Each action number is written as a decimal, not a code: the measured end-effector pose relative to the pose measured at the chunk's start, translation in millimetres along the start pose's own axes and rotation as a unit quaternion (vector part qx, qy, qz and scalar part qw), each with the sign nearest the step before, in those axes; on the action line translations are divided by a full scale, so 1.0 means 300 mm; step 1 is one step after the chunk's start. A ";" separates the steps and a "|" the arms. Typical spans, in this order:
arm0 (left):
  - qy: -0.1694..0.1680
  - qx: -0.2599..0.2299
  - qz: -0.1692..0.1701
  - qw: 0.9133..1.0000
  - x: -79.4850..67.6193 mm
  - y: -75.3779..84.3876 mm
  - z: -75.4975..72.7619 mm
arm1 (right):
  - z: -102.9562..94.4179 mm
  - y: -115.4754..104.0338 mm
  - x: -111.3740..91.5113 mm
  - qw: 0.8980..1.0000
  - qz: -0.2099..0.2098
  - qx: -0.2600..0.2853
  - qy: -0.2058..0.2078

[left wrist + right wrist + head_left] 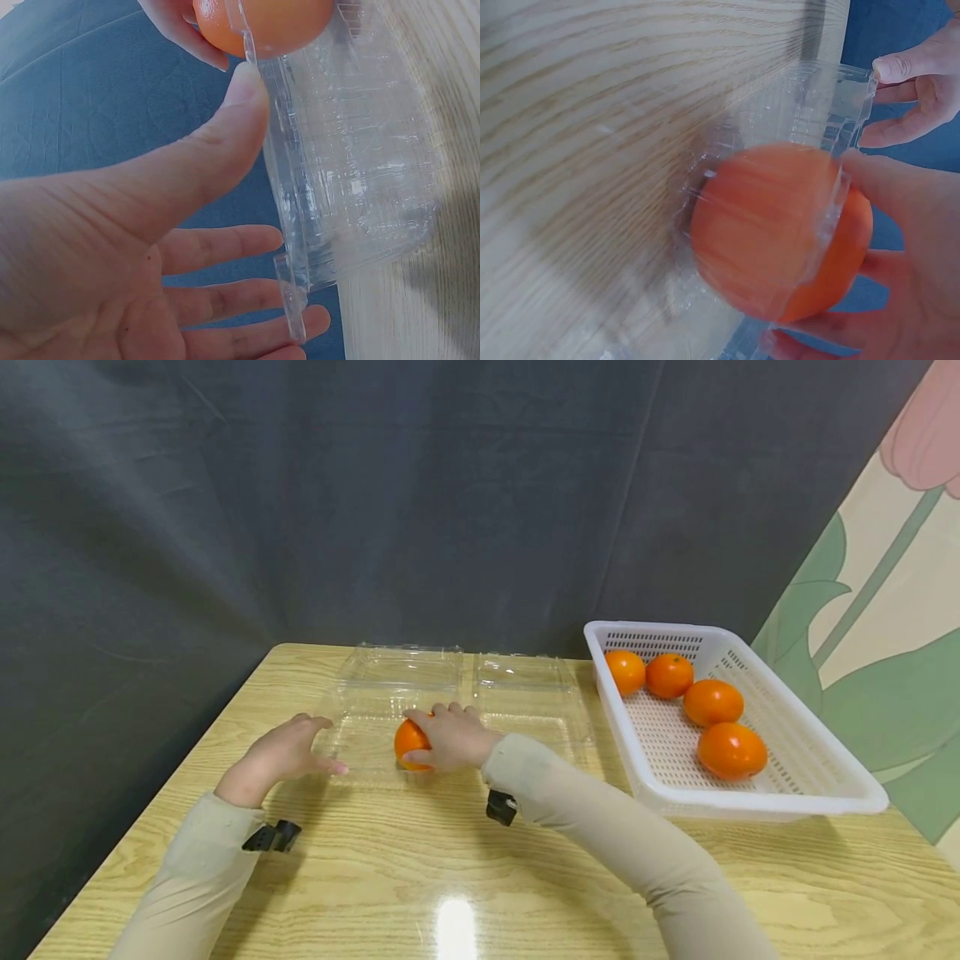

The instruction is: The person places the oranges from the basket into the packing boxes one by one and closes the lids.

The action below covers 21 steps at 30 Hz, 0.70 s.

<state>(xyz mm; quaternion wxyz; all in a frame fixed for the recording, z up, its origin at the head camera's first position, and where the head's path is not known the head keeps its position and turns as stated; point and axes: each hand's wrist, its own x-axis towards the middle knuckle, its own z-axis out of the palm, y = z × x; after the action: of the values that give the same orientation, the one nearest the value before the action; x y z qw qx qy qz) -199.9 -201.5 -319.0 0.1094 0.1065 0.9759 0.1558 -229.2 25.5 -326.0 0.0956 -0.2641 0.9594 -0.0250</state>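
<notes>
My right hand [452, 737] grips an orange [411, 745] inside the left clear plastic clamshell box [367, 752]. In the right wrist view the orange [772, 232] shows through the box's clear wall, with thumb and fingers around its upper side. At the box's left end is my left hand [288, 750], thumb and fingers spread along the rim. The left wrist view shows the left thumb [244, 94] at the rim, fairly straight, and the fingers reaching to the box's corner. The box's lid [405, 667] lies folded back toward the curtain.
A second clear clamshell box [525, 710], its lid raised back, stands right of the first. Farther right, a white perforated basket [645, 760] holds several oranges [712, 702]. A dark curtain [450, 510] hangs behind the wooden table [390, 877].
</notes>
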 end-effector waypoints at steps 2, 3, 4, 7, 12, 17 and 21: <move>0.001 0.001 0.001 1.000 0.001 -0.001 0.001 | -0.002 0.004 -0.002 1.000 0.000 -0.001 0.002; 0.002 0.002 0.001 1.000 0.002 -0.002 0.001 | -0.003 0.005 -0.003 1.000 0.000 0.000 0.004; 0.002 0.002 0.001 1.000 0.002 -0.002 0.002 | -0.005 0.006 -0.005 1.000 -0.001 -0.001 0.007; 0.003 0.002 0.001 1.000 0.002 -0.004 0.003 | -0.013 0.008 -0.012 1.000 -0.004 -0.006 0.015; 0.004 0.001 0.001 1.000 0.002 -0.005 0.004 | -0.033 0.008 -0.035 1.000 -0.016 -0.014 0.021; 0.001 0.003 0.000 1.000 0.002 -0.005 0.001 | -0.064 0.008 -0.072 0.999 -0.023 -0.019 0.027; -0.002 0.004 -0.001 1.000 0.001 -0.004 -0.001 | -0.088 0.012 -0.104 0.999 -0.029 -0.031 0.028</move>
<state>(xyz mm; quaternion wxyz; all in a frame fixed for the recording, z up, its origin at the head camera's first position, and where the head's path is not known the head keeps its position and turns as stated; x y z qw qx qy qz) -200.6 -202.6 -319.1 0.1108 0.1063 0.9765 0.1512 -210.0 44.6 -295.2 0.0595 -0.2941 0.9539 -0.0056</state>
